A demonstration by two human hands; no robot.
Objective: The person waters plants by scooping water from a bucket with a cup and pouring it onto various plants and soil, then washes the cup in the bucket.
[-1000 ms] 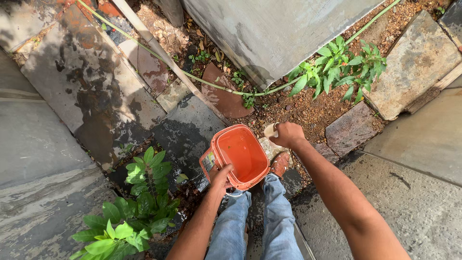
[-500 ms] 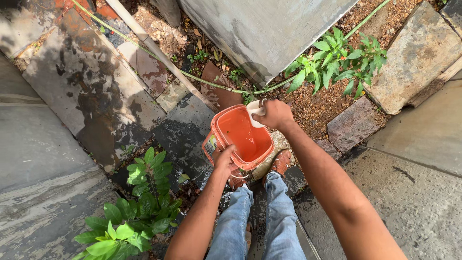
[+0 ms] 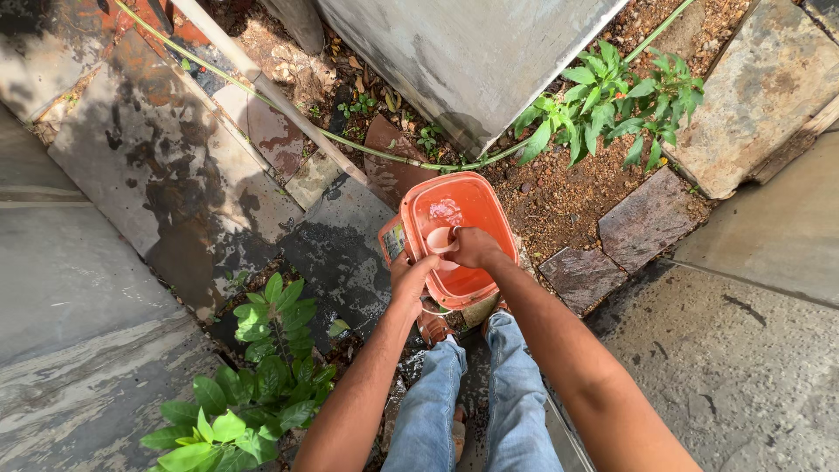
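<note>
Below, right hand (image 3: 476, 247) hiding cup (image 3: 440, 239), perhaps dipping, bucket (image 3: 489, 197) base unseen

Orange bucket (image 3: 476, 205), pale pink cup (image 3: 440, 239), blue jeans (image 3: 472, 406), green plants (image 3: 262, 367), grey blotched paving stones (image 3: 166, 166).

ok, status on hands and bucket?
Left hand grips orange bucket at its near rim. Right hand holds small cup down inside bucket. Little water at bucket bottom. Nothing in the way.
</note>
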